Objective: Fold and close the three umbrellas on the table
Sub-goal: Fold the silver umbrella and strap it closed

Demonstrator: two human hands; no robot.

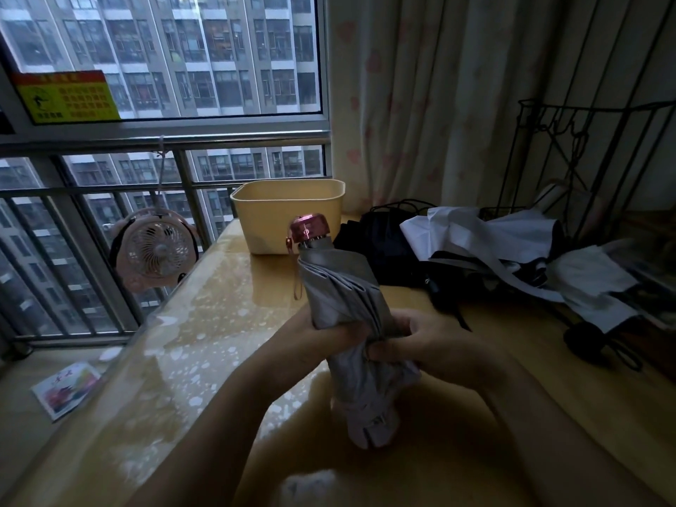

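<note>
Hands [384,342] gripping grey umbrella [340,287], upright between

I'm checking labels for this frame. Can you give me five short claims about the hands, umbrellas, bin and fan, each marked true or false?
1. The left hand and right hand both grip the grey umbrella. True.
2. Its pink handle points down at the table. False: the handle is at the top, away from the person.
3. The bin stands on the table behind the grey umbrella. True.
4. The dark umbrella and white umbrella lie in the bin. False: they lie on the table, right of the bin.
5. The fan stands on the table. False: it hangs by the railing, left of the table.
</note>
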